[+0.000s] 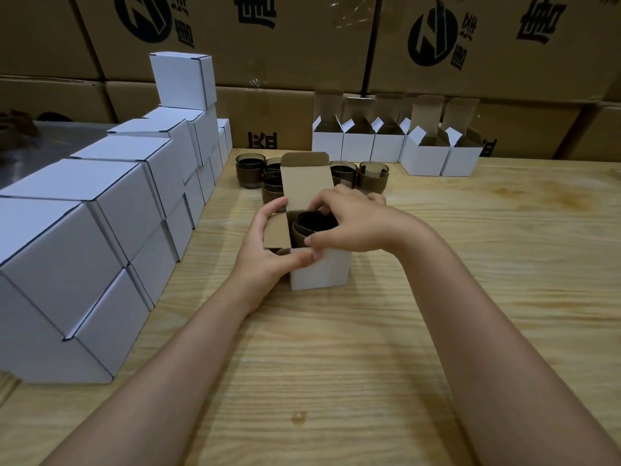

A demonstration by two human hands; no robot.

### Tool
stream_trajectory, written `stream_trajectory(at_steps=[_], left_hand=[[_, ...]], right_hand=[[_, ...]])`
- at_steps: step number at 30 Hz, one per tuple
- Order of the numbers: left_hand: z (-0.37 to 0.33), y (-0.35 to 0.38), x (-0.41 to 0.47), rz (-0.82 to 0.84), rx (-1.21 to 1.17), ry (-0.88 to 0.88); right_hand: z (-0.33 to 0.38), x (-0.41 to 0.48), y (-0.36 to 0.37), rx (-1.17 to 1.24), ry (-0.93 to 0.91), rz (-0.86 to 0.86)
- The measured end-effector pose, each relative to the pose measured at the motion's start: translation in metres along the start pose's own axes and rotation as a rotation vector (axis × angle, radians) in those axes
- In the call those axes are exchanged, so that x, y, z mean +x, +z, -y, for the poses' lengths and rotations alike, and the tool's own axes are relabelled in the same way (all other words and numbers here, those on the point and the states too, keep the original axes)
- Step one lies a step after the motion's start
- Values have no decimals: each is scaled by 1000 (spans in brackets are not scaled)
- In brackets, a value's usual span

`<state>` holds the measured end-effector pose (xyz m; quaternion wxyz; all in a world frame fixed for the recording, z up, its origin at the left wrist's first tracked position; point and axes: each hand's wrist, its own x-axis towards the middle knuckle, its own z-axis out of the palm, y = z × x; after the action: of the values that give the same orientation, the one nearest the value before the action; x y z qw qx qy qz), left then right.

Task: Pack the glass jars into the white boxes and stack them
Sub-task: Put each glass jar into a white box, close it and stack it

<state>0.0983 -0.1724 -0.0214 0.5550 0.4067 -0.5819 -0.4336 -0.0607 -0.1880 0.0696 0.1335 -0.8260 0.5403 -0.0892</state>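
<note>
Plainly, the jar (316,225) was lodged inside the open box (319,272) at mid tabletop (336,364), its dark rim showing in the mouth. The rim was pinched by the curled fingers (322,200) of the right hand (353,223), thumb near, the rest far. The box was gripped by the left hand (265,255), thumb on the near face, the other digits wrapped round the left flap. Glass was judged hard, smooth, weighty and breakable, so it was best taken by rim or banded waist and let down gently. Thin card was judged light and crushable, best held low by its walls. Pale wood grain was seen on the tabletop. Closed boxes (100,230) were stacked at left, open boxes (389,146) ranged far right, loose jars (248,171) set just behind, and brown cartons (302,45) piled beyond.
</note>
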Motion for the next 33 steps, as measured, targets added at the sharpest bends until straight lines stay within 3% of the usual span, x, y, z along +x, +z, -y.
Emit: stream_trajectory(at_steps=[14,16,19,21,27,31,33], left_hand=[[3,2,1,-41,-15,38],[2,2,1,-48,-1,52],[2,2,0,-46,15,52],[3,2,0,-40,2,45],[3,1,0,-70,19,9],[2,0,1,-63,32,-42],[3,1,1,-56,1,-36]], right_hand=[[15,7,19,-63,76,-48],[12,9,12,118,89,-171],[-1,9,-3,614,166,-503],[-16,7,-8,919,247,-566],[-36,4,11,1489,214,-190],[-30,9,26,1443,128,-92],[-24,12,32,1402,156,-151]])
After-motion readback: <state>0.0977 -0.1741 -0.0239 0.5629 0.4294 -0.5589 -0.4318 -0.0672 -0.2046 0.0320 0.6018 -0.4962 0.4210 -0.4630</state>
